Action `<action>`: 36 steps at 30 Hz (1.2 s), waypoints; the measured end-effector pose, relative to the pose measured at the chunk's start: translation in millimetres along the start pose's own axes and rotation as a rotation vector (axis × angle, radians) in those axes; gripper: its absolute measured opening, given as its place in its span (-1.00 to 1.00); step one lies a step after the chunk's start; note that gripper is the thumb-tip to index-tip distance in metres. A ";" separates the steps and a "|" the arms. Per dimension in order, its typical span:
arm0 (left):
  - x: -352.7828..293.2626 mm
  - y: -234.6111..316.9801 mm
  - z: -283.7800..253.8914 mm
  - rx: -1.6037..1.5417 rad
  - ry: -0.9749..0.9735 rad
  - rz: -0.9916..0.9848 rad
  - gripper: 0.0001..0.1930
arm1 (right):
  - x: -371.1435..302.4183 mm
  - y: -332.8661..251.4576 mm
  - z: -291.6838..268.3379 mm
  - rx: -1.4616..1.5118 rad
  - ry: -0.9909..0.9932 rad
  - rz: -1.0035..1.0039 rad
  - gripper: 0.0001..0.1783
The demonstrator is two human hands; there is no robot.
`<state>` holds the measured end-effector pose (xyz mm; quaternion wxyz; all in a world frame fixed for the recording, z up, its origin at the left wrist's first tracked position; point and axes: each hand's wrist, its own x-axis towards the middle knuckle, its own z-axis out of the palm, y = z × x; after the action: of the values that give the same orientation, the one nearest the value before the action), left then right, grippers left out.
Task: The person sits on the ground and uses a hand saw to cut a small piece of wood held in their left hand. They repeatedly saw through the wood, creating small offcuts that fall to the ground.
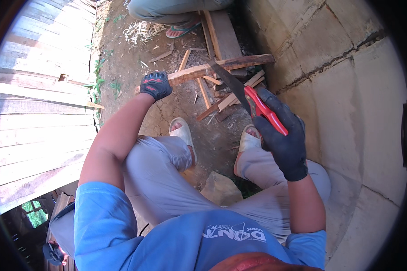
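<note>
In a black glove with red marks, my left hand (156, 86) is closed around the left end of a long wooden plank (194, 72). This plank slants up to the right across other pieces of wood. My right hand (287, 135), also in a black glove, grips the red handle of a hand saw (233, 83). The dark blade points up and to the left, its tip close to the middle of the plank. Whether the teeth touch the wood I cannot tell.
Wood offcuts (217, 101) lie under the plank. Wider boards (224, 34) stretch away behind it. Another person's sandaled foot (183, 29) is near wood shavings (142, 32). A block wall (334, 90) rises on the right, plank siding (40, 113) on the left. A stone (221, 189) sits between my legs.
</note>
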<state>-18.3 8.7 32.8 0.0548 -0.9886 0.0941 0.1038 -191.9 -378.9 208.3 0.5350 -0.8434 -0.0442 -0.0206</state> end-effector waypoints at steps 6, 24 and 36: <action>-0.9 3.6 -9.6 0.015 -0.054 0.008 -0.63 | 14.4 3.2 20.5 0.026 0.006 0.066 -0.43; 0.2 3.7 -23.9 -0.038 -0.119 0.001 -0.61 | -51.3 -4.5 6.5 0.077 0.089 0.209 -0.49; -2.5 -7.5 4.2 -0.033 0.057 0.057 -0.61 | 29.7 33.2 87.9 -0.112 0.083 -0.010 -0.53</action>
<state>-20.1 17.0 30.0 0.0328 -0.9888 0.1222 0.0787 -160.2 -311.8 143.3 0.4883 -0.8702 -0.0252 -0.0606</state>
